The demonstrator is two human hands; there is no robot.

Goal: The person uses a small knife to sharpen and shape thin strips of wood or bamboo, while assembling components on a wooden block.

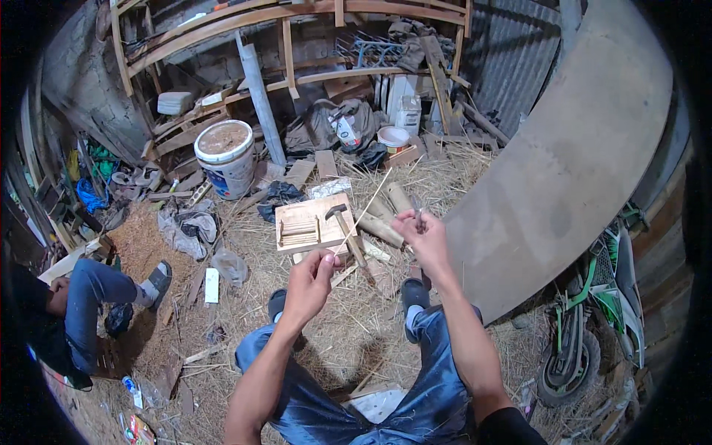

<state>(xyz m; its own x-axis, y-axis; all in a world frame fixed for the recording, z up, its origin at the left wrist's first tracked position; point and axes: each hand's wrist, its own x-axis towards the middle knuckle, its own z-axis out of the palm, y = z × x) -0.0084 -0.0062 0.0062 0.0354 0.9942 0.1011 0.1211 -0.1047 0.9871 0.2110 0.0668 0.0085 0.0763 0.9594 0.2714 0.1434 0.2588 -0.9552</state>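
Note:
My left hand (311, 282) is closed in a pinch on the lower end of a thin wooden stick (373, 198), which slants up and to the right. To its right, my right hand (424, 241) is raised with fingers closed around a small dark object (419, 218), too small to make out. Beyond the left hand lies a pale wooden board (334, 202) with several thin sticks (299, 233) in a row on it. A hammer (343, 222) rests across the board's right part, its head toward the far side.
Pieces of bamboo (382, 231) lie beyond my hands. A large bucket (225, 159) stands far left, and a big curved sheet (556, 163) leans at right, near a small green and white motorbike (586, 319). A seated person's leg (104, 297) is at left. Straw covers the ground.

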